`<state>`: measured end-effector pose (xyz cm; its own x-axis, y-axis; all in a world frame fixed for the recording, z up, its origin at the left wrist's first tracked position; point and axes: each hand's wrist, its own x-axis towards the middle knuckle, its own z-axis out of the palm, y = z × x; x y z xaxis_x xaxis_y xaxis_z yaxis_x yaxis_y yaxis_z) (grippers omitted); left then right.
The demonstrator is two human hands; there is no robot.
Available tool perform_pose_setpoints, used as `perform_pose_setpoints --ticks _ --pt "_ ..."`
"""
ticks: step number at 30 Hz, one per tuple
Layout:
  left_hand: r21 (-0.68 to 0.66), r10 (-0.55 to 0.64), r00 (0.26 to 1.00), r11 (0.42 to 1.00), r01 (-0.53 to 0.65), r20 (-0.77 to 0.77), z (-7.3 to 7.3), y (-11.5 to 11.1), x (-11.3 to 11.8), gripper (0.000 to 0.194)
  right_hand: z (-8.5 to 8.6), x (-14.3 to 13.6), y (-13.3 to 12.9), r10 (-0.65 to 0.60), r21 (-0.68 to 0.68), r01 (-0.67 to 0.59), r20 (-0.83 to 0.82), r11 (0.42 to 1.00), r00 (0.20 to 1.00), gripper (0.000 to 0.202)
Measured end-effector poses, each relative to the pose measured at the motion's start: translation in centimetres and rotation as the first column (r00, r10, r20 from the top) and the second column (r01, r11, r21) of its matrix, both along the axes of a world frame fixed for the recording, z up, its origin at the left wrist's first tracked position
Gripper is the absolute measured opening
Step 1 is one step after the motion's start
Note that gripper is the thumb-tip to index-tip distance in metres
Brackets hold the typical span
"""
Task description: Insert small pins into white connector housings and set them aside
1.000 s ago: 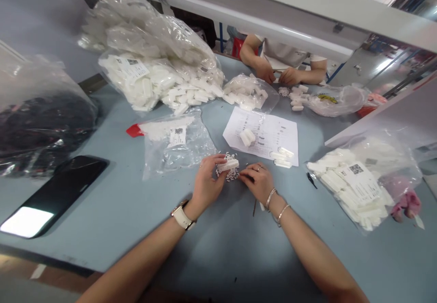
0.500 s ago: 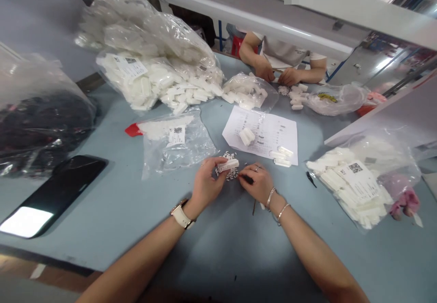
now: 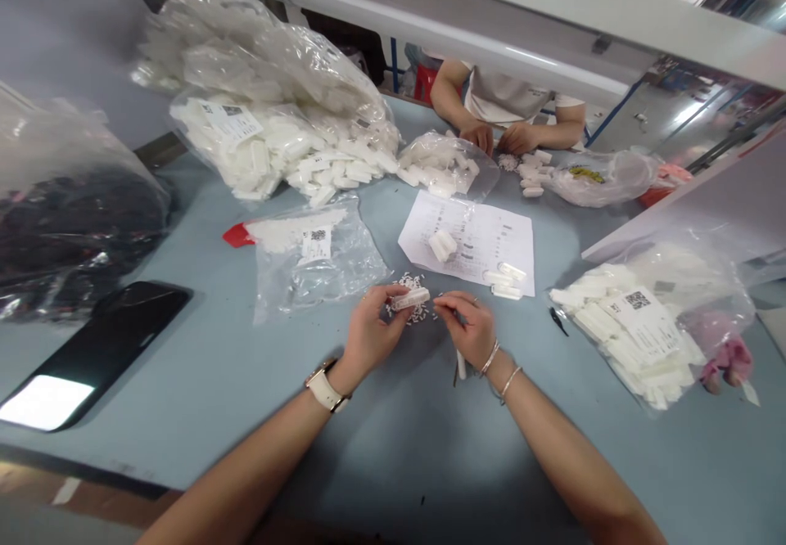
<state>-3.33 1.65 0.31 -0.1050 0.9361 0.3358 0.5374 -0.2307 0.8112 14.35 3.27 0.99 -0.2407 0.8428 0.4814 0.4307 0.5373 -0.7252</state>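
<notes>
The blue-grey table (image 3: 214,365) stretches out on every side of a printed sheet (image 3: 491,238), by which everything else is placed. Beyond the sheet and to its left rises a heap of clear bags (image 3: 295,38) full of white parts; far to its left stands a bag with dark contents (image 3: 55,136). Beyond the sheet sits another person (image 3: 497,99), hands together over the table. A labelled bag (image 3: 663,275) of white parts lies to its right, a flatter clear bag (image 3: 350,275) just left of it, and a black phone-shaped slab (image 3: 123,340) farther left and nearer the wearer.

On the near side of the sheet, the left hand (image 3: 374,324) grips a slim white part (image 3: 410,299) between thumb and fingers. To its right, still nearer than the sheet, the right hand (image 3: 472,328) has thumb and fingertips brought close; whether they meet or pinch something cannot be told. On the sheet rest a white block (image 3: 442,245) and several slim pieces (image 3: 507,281). Tiny white bits (image 3: 420,313) lie scattered near its closest edge, beneath the held part.
</notes>
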Motion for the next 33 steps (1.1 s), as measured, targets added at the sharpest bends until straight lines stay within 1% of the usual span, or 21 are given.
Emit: perform_pose_setpoints --ticks 3,5,9,11,16,19,22,26,33 --pt "0.006 -0.016 1.000 1.000 0.016 -0.008 0.03 -0.06 0.04 0.017 0.13 -0.12 -0.08 -0.002 0.012 0.002 -0.011 1.000 1.000 0.019" --pt "0.024 -0.031 0.999 0.999 0.032 -0.017 0.10 -0.11 0.07 0.016 0.09 -0.18 -0.12 -0.042 -0.005 0.042 -0.047 0.999 0.998 0.016" --pt "0.056 -0.049 0.998 0.997 0.051 -0.032 0.31 -0.19 0.15 0.014 -0.13 -0.14 -0.02 -0.159 -0.132 0.139 -0.156 0.981 0.975 0.009" --pt "0.062 -0.042 0.998 0.997 0.044 -0.037 0.39 -0.21 0.19 0.014 -0.11 -0.09 0.05 -0.185 -0.159 0.157 -0.178 0.975 0.967 0.008" --pt "0.058 -0.041 0.999 0.997 0.043 -0.030 0.36 -0.21 0.20 0.013 0.37 -0.17 -0.03 -0.141 -0.103 0.126 -0.158 0.987 0.977 0.010" --pt "0.045 -0.047 0.999 0.998 0.048 -0.023 0.28 -0.21 0.17 0.014 0.46 -0.31 -0.21 -0.112 -0.101 0.097 -0.156 0.990 0.981 0.011" --pt "0.014 -0.079 0.997 0.997 0.079 0.004 0.25 -0.23 0.20 0.014 0.32 -0.41 -0.41 -0.105 -0.141 0.080 -0.179 0.987 0.978 0.009" --pt "-0.056 -0.112 0.991 0.992 0.116 0.073 0.35 -0.30 0.30 0.015 0.10 -0.47 -0.52 -0.130 -0.231 0.076 -0.229 0.970 0.965 0.004" --pt "-0.083 -0.118 0.988 0.988 0.127 0.102 0.49 -0.36 0.33 0.016 -0.26 -0.61 -0.38 -0.153 -0.331 0.059 -0.267 0.942 0.951 0.011"
